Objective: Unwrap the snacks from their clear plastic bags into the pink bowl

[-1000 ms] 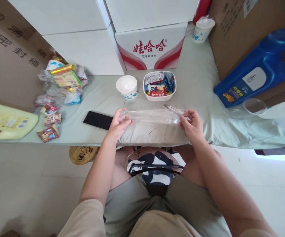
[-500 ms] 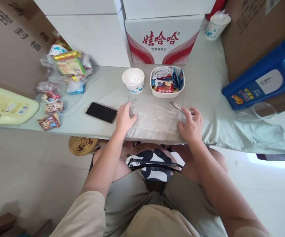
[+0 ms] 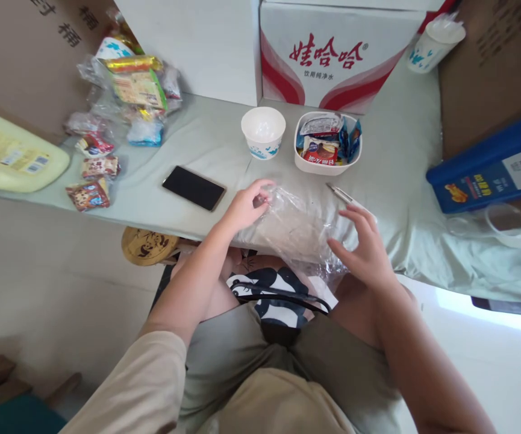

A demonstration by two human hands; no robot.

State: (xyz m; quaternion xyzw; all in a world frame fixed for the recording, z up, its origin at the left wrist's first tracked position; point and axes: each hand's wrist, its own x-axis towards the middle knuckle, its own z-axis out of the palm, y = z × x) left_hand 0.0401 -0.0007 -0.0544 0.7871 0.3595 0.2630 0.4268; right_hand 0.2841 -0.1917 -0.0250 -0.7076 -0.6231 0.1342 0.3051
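A clear plastic bag (image 3: 290, 226) lies crumpled at the table's front edge, partly hanging over it. My left hand (image 3: 250, 205) pinches its upper left corner between thumb and fingers. At the bag's right side my right hand (image 3: 362, 244) is held with thumb and fingers apart and nothing in it. Just beyond those fingers lies a silver-tipped pen-like tool (image 3: 344, 194), its rear end partly hidden by the hand. Behind the bag stand a white paper cup (image 3: 264, 135) and a white tub (image 3: 318, 167) filled with wrapped snacks (image 3: 320, 150).
A black phone (image 3: 194, 188) lies left of my left hand. Bagged snacks (image 3: 138, 90) and a yellow bottle (image 3: 16, 150) are at the left. A white carton (image 3: 327, 66) stands behind; a blue bottle (image 3: 490, 169) and clear plastic cup (image 3: 506, 220) are at the right.
My left hand has closed on the bag's corner and lifted it a little. My right hand has moved right and opened wider. The bag has shifted toward the edge; the view has tilted slightly.
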